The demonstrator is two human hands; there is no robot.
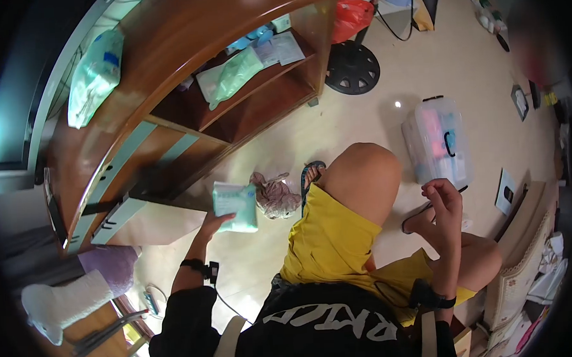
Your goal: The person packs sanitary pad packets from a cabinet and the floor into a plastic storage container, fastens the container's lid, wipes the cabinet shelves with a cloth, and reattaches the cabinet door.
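My left hand [216, 223] is closed on a flat pale green and white package [235, 207], which it holds over the floor beside the cabinet. A crumpled brownish-pink plastic bag [276, 195] lies on the floor just right of the package. My right hand [445, 194] is raised over my right leg with its fingers curled together; whether anything small is between them is hidden. Past that hand stands a clear plastic box [436, 140] with pink and blue things inside and black handles.
A brown wooden cabinet [166, 62] curves along the left, its shelf holding a green bag [240, 73] and papers. One lower drawer [154, 222] stands pulled out. A round black base [352, 68] is at the top. A sofa [517, 277] is at the right.
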